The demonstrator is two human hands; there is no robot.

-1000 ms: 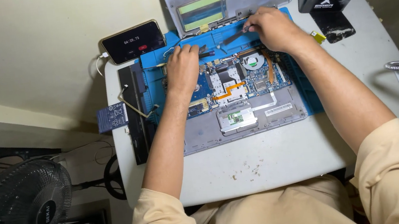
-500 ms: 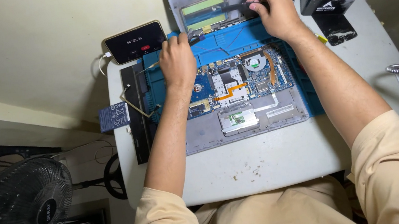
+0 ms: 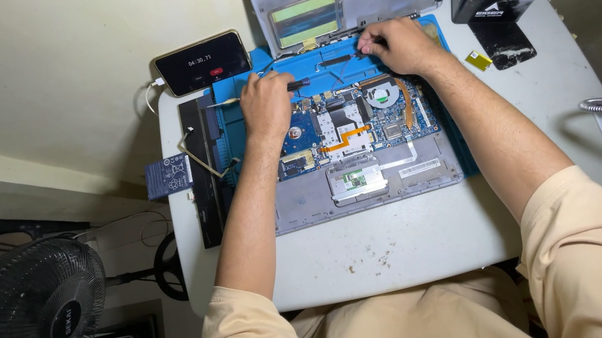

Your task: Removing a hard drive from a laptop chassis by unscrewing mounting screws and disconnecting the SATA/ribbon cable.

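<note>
Blue work mat (image 3: 462, 155) holds an opened laptop (image 3: 362, 161) with its circuit board exposed. The left hand (image 3: 266, 105) grips a screwdriver (image 3: 260, 94) at the board's far edge; the right hand (image 3: 395, 45) pinches something small, unclear, near the hinge. This looks like disassembly, calling for steady, precise fingers.

We note short beige sleeves ending above each elbow, forearms bare down to the left hand (image 3: 267, 106) and right hand (image 3: 395, 46). No rings, watch or gloves. Matching beige trousers below the table (image 3: 419, 242) edge.
</note>
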